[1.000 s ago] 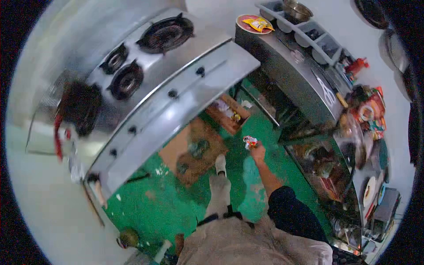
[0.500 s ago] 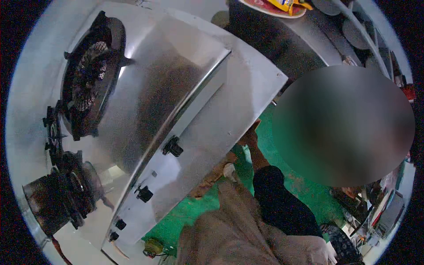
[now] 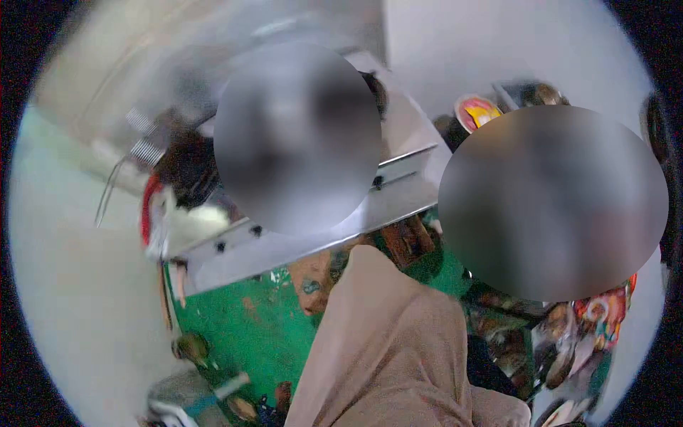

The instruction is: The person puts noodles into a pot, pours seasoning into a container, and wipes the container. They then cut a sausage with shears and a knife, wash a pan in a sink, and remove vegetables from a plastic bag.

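Neither of my hands shows in the head view. Brown cloth of a garment fills the lower middle. In front of it stands a steel stove with dark knobs along its front panel. A large blurred patch hides much of the stove top. Dark cookware or burner parts sit at its left end, too smeared to name. At the back right, a plate carries a yellow packet.
Green floor lies below the stove, with brown boxes or boards under it. Several mixed items crowd the lower right. A second blurred patch covers the right side. Pale wall borders the left.
The view has swung up and turned, so the stove now lies farther off and more level. The plate has come farther into view, and a wall shows at left.
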The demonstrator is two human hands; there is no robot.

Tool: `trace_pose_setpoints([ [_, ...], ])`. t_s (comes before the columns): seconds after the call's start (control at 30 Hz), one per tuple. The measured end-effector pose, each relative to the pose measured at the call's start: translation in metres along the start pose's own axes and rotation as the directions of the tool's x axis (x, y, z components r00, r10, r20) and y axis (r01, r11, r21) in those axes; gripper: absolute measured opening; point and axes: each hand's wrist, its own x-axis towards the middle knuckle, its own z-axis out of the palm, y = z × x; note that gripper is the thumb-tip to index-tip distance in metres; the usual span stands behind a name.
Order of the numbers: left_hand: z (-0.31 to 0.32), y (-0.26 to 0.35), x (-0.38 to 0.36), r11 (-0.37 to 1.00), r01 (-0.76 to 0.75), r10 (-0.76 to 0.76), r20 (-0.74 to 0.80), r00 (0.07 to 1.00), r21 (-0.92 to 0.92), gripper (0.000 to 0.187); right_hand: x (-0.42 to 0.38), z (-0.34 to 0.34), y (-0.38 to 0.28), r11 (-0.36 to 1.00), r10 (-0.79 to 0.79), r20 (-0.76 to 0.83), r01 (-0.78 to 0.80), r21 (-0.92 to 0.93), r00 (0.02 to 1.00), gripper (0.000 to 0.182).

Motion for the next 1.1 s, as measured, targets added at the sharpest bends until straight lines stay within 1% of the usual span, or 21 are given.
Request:
trace_pose_setpoints([
  [0.07,0.035,-0.052,-0.038,1.0,-0.021,0.02,-0.07,0.997,-0.013,0.034,-0.01,-0.031,0.005,0.994,-0.078,0.007,0.078,-0.079,0.997,0.033],
  [0.13,0.077,-0.107,-0.08,0.999,-0.043,0.047,-0.138,0.989,0.033,0.033,-0.021,-0.058,-0.004,0.974,-0.164,0.032,0.167,-0.154,0.986,0.031],
  [0.27,0.177,-0.192,-0.159,0.977,-0.119,0.169,-0.301,0.939,0.177,0.031,-0.043,-0.082,-0.052,0.881,-0.363,0.103,0.377,-0.286,0.926,0.029],
  [0.37,0.233,-0.235,-0.207,0.979,0.121,-0.058,-0.342,0.938,0.164,0.032,-0.066,-0.07,-0.1,0.752,-0.503,0.213,0.546,-0.37,0.837,0.027],
  [0.43,0.278,-0.265,-0.232,0.968,0.233,-0.176,-0.407,0.896,0.095,0.032,-0.085,-0.044,-0.143,0.614,-0.588,0.322,0.669,-0.419,0.742,0.026],
  [0.5,0.314,-0.297,-0.246,0.961,0.274,-0.253,-0.519,0.816,-0.039,0.032,-0.114,-0.012,-0.192,0.443,-0.639,0.449,0.775,-0.45,0.625,0.025],
  [0.57,0.345,-0.323,-0.259,0.917,0.303,-0.4,-0.584,0.706,-0.26,0.032,-0.146,0.023,-0.244,0.252,-0.654,0.564,0.848,-0.467,0.505,0.024],
  [0.6,0.337,-0.299,-0.267,0.739,0.269,-0.615,-0.454,0.645,-0.618,0.028,-0.161,0.041,-0.269,0.163,-0.656,0.61,0.873,-0.46,0.445,0.024],
  [0.63,0.31,-0.257,-0.285,0.447,0.176,-0.789,-0.293,0.54,-0.877,0.024,-0.15,0.049,-0.297,0.093,-0.629,0.673,0.898,-0.431,0.388,0.023],
  [0.67,0.325,-0.239,-0.283,0.512,0.113,-0.775,-0.401,0.488,-0.851,0.025,-0.152,0.069,-0.318,0.017,-0.621,0.708,0.909,-0.416,0.336,0.023],
  [0.7,0.329,-0.281,-0.284,0.581,0.05,-0.738,-0.5,0.452,-0.812,0.025,-0.188,0.09,-0.341,-0.079,-0.615,0.736,0.907,-0.414,0.283,0.023],
  [0.77,0.345,-0.306,-0.287,0.598,-0.05,-0.736,-0.573,0.36,-0.8,0.026,-0.231,0.14,-0.379,-0.31,-0.572,0.808,0.874,-0.375,0.144,0.022],
  [0.8,0.345,-0.314,-0.294,0.541,-0.101,-0.773,-0.541,0.331,-0.835,0.026,-0.259,0.168,-0.396,-0.471,-0.529,0.847,0.813,-0.344,0.052,0.022],
  [0.83,0.339,-0.342,-0.309,0.489,-0.16,-0.803,-0.514,0.301,-0.858,0.026,-0.301,0.208,-0.412,-0.696,-0.442,0.89,0.667,-0.265,-0.108,0.022],
  [0.87,0.329,-0.331,-0.323,0.345,-0.278,-0.847,-0.425,0.321,-0.897,0.025,-0.332,0.241,-0.429,-0.856,-0.338,0.906,0.482,-0.185,-0.253,0.022],
  [0.9,0.32,-0.349,-0.344,0.195,-0.396,-0.875,-0.342,0.344,-0.897,0.025,-0.38,0.296,-0.438,-0.937,-0.251,0.877,0.329,-0.115,-0.41,0.022],
  [0.93,0.312,-0.362,-0.362,0.045,-0.501,-0.889,-0.263,0.375,-0.864,0.025,-0.417,0.363,-0.44,-0.899,-0.25,0.783,0.436,0.03,-0.57,0.024],
  [0.97,0.298,-0.377,-0.381,-0.036,-0.453,-0.898,-0.17,0.406,-0.891,0.024,-0.456,0.427,-0.441,-0.854,-0.241,0.661,0.479,0.204,-0.71,0.03],
  [1.0,0.279,-0.389,-0.401,-0.117,-0.401,-0.898,-0.075,0.433,-0.909,0.023,-0.591,0.387,-0.421,-0.558,-0.488,0.725,0.812,0.17,-0.486,0.032],
  [1.03,0.268,-0.405,-0.411,-0.199,-0.345,-0.889,0.021,0.458,-0.917,0.022,-0.688,0.381,-0.415,-0.396,-0.439,0.827,0.902,0.173,-0.351,0.031],
  [1.1,0.264,-0.443,-0.418,-0.166,-0.448,-0.912,-0.035,0.408,-0.879,0.023,-0.774,0.437,-0.403,-0.372,-0.314,0.76,0.81,0.453,-0.569,0.032],
])
